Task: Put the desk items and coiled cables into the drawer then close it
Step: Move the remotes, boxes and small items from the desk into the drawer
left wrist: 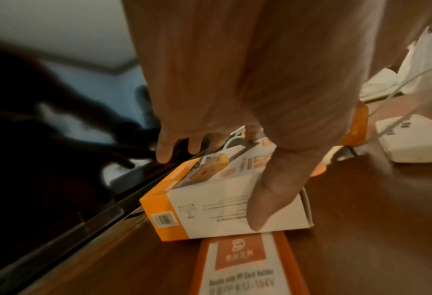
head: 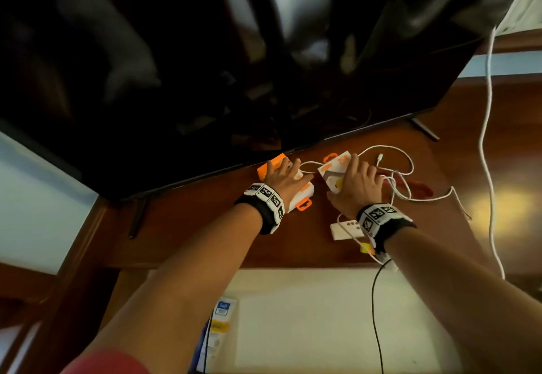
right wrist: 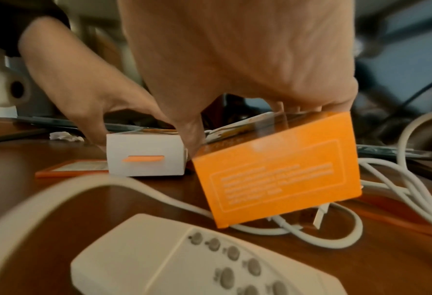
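Two hands on dark wooden desk [head: 205, 227]. Left hand [head: 281, 178] grips white-and-orange box [left wrist: 225, 203], fingers over far edge, thumb on near face. Right hand [head: 359, 186] clamps tilted orange box [right wrist: 277, 171]. White cables [head: 401, 174] just right of right hand; white remote [right wrist: 209, 263] nearer wrist.

Home living-room setting, dark television screen [head: 205, 65] stood beyond the fingertips on a polished wooden desk [head: 205, 227], white remote control [right wrist: 209, 259] lay near the wrist, pale wall behind.
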`<state>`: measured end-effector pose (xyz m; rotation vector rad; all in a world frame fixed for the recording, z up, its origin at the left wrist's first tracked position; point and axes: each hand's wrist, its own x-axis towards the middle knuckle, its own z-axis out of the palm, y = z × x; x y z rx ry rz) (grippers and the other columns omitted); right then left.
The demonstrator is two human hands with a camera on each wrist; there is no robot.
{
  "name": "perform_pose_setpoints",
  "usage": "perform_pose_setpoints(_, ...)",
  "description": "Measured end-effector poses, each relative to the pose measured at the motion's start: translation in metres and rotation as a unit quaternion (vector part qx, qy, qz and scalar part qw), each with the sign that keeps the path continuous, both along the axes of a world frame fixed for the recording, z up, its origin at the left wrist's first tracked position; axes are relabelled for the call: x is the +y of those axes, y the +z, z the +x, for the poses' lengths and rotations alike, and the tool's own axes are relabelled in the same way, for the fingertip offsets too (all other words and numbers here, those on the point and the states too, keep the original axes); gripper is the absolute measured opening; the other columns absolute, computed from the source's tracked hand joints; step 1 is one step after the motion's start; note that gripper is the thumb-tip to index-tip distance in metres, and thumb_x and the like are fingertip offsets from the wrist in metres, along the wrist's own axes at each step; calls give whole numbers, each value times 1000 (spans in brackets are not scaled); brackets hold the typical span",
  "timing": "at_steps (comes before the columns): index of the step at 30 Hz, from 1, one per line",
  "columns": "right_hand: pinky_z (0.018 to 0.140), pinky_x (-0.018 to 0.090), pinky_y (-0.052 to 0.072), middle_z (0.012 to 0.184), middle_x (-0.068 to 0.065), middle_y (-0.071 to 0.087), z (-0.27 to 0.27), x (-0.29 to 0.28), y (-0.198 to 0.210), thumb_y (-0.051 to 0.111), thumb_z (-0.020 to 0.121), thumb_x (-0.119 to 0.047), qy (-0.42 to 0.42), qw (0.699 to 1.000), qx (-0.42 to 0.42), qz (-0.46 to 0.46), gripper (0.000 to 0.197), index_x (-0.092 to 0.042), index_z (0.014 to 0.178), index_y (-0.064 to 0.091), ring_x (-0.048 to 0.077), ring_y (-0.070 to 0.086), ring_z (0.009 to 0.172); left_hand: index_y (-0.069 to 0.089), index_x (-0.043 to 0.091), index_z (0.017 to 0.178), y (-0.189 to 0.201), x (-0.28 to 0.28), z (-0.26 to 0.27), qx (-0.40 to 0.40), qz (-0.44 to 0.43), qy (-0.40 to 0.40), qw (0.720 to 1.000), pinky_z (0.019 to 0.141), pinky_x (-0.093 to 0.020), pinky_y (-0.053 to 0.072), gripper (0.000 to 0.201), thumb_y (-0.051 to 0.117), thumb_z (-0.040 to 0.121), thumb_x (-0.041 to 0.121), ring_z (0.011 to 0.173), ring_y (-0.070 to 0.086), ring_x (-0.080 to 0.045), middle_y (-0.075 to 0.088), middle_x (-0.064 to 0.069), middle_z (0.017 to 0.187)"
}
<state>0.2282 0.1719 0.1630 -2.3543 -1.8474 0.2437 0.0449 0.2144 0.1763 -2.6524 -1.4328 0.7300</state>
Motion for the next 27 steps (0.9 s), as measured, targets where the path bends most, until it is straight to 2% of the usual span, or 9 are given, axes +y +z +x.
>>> perform_pose_setpoints(6,113,56,33,147,20,40,8,-3,10,74,74,-51,11,999,32,41,115,-3,157,11,42,38,137,24,25,159,7,1,1,-21,33,0,999,118,-68,22,104,87,77,39,157,7,-43,4,-14,172)
perform_pose_setpoints(11,108,59,37,143,21,43,2,-16,31,76,72,-49,16,993,49,110,113,-5,157,15,43,42,132,29,12,153,41,-15,-17,-187,39,59,980,123,-54,25,93,84,79,26,156,17,-35,20,-13,168)
perform_pose_setpoints(14,107,60,39,142,22,43,-13,-30,46,77,73,-45,13,987,74,139,112,-8,158,13,44,42,130,38,18,142,56,-36,-37,-362,25,146,920,112,-50,44,86,89,73,24,141,43,-30,47,-7,148)
perform_pose_setpoints(16,104,60,43,142,22,42,-28,-42,57,74,76,-50,12,981,90,171,111,-14,159,10,44,44,128,38,22,140,65,-57,-52,-452,23,192,871,104,-44,50,88,91,71,34,133,51,-23,51,-1,141)
perform_pose_setpoints(18,97,58,48,140,21,43,-45,-59,69,69,80,-60,22,973,103,203,108,-21,160,8,43,47,125,29,25,148,73,-82,-70,-501,0,235,833,105,-40,48,97,87,71,38,135,51,-21,47,1,146)
perform_pose_setpoints(20,92,57,52,138,21,43,-65,-81,78,64,81,-66,49,970,115,208,103,-27,159,10,44,49,121,9,36,158,75,-111,-92,-519,-55,276,807,111,-45,44,111,81,73,37,142,44,-24,36,-1,160)
perform_pose_setpoints(22,87,55,54,134,22,43,-85,-105,80,63,79,-67,78,974,124,176,97,-31,157,17,45,51,117,-3,52,156,66,-141,-115,-525,-110,307,787,108,-52,48,117,78,72,43,140,47,-26,36,-1,162)
perform_pose_setpoints(24,84,51,54,127,19,44,-104,-127,71,68,77,-64,101,980,123,117,94,-33,154,23,45,53,111,-4,65,149,48,-166,-137,-504,-151,339,780,103,-57,51,112,72,67,55,134,54,-28,41,2,157)
perform_pose_setpoints(27,83,47,52,123,12,41,-126,-155,47,70,73,-62,127,985,115,7,94,-35,150,23,41,53,110,0,66,147,11,-195,-162,-430,-201,377,795,106,-55,48,102,66,70,63,129,58,-27,47,7,153)
